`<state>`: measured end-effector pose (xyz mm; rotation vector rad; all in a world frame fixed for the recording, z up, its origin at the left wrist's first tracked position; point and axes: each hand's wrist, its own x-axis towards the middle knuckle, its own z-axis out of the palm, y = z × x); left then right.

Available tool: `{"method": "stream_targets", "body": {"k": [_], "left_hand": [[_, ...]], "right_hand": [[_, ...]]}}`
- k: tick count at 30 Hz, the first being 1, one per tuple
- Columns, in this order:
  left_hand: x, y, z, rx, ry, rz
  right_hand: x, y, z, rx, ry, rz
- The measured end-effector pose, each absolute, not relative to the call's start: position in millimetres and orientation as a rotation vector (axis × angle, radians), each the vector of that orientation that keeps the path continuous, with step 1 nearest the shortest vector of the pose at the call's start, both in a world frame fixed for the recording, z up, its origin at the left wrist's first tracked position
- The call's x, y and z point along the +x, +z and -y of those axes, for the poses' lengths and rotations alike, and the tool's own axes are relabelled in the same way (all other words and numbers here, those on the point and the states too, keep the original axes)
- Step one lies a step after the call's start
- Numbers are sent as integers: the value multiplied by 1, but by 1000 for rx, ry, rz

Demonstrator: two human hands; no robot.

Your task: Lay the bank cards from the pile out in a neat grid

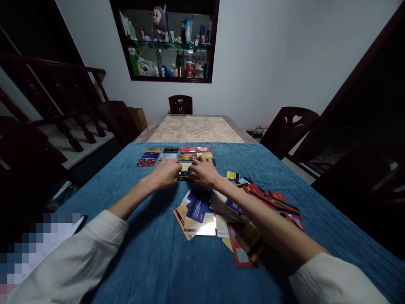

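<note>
My left hand (pixel 167 173) and my right hand (pixel 204 172) meet at the front of a layout of cards on the blue cloth. Between them is a black plastic card (pixel 182 177) with gold lettering. Fingers of both hands are closed at its left and right ends, and the fingertips are partly hidden. Just beyond it lies a pale card (pixel 186 166). Farther off, cards form rows, among them a gold-brown card (pixel 187 157), a red card (pixel 187 150) and a dark red patterned card (pixel 146 162). My right hand covers part of the rows.
A loose heap of cards spreads below my right forearm, with a blue card (pixel 198 209), an orange card (pixel 202 227) and red cards (pixel 257 192). The blue cloth (pixel 139 253) covers the near table. Chairs (pixel 289 126) stand around; a glass-shelved cabinet (pixel 171 44) is behind.
</note>
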<state>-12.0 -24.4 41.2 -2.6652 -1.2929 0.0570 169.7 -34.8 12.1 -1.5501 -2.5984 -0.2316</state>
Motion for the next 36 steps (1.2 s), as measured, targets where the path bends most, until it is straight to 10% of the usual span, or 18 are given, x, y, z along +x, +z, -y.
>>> {"method": "stream_targets", "body": {"k": [36], "left_hand": [[174, -12, 141, -3078, -234, 51]], "right_hand": [[383, -37, 153, -1611, -327, 2213]]}}
